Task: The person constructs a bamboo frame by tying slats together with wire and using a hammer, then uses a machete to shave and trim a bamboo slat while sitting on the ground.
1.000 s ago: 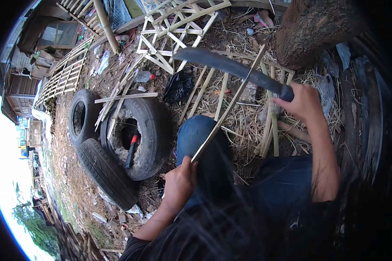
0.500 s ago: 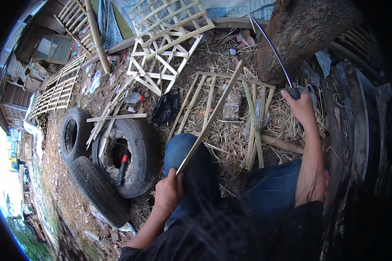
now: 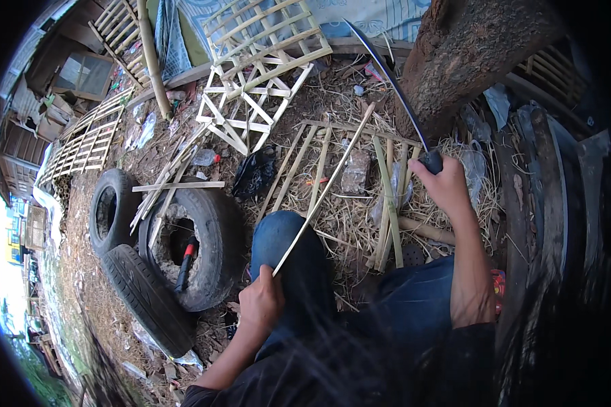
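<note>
My left hand (image 3: 261,300) is closed round the near end of a thin bamboo strip (image 3: 327,188), which slants up and away to the right past my knee. In my right hand (image 3: 445,182) is the dark handle of a machete (image 3: 395,85) with a long, slightly curved blade. The blade points up and left, apart from the strip, and passes in front of the tree trunk. Below the strip, several bamboo slats (image 3: 391,203) lie on the ground in a loose frame, beside a rough brick-like block (image 3: 356,171).
Old tyres (image 3: 214,254) lie at the left, one with a red-and-black handled tool (image 3: 186,263) in it. Bamboo lattice panels (image 3: 254,88) lean at the back. A thick tree trunk (image 3: 465,61) rises at right, near dark planks (image 3: 553,176). Shavings cover the ground.
My right hand has moved left and slightly down, and the machete blade has swung left toward the strip. The strip has turned, showing its narrow edge, while my left hand stays nearly in place.
</note>
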{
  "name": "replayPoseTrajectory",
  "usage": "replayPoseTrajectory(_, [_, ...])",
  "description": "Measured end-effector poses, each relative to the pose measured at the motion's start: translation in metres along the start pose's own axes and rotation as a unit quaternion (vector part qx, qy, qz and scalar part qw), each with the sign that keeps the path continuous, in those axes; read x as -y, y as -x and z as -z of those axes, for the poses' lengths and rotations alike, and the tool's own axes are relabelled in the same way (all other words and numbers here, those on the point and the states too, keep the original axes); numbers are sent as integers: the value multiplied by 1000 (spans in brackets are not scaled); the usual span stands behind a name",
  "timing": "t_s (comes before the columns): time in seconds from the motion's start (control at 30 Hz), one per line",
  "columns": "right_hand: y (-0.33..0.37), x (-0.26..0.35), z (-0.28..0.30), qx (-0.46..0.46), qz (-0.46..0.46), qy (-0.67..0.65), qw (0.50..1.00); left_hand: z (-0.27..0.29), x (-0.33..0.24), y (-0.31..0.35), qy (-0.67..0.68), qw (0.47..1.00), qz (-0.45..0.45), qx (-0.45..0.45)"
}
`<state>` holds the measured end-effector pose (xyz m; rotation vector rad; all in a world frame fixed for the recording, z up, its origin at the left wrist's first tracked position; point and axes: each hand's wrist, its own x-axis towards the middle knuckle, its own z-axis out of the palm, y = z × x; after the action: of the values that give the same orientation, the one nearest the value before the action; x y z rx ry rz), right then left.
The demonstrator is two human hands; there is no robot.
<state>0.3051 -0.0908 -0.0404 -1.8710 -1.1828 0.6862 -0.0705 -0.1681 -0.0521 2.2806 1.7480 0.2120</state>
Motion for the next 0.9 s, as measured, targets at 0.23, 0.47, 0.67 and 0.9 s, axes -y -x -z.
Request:
replayPoseTrajectory(0.23, [61, 48, -67, 168, 178, 99, 965, 4, -6, 2, 0, 1000, -13, 20])
replayPoseTrajectory(0.47, [63, 39, -88, 270, 218, 218, 912, -5, 2, 7, 20, 999, -25, 2])
replayPoseTrajectory(0.67, [27, 26, -77, 173, 203, 255, 930, 3, 1, 3, 48, 998, -8, 33])
replayPoseTrajectory(0.9, [-22, 11, -19, -17, 31, 297, 954, 8, 1, 1, 36, 999, -9, 25])
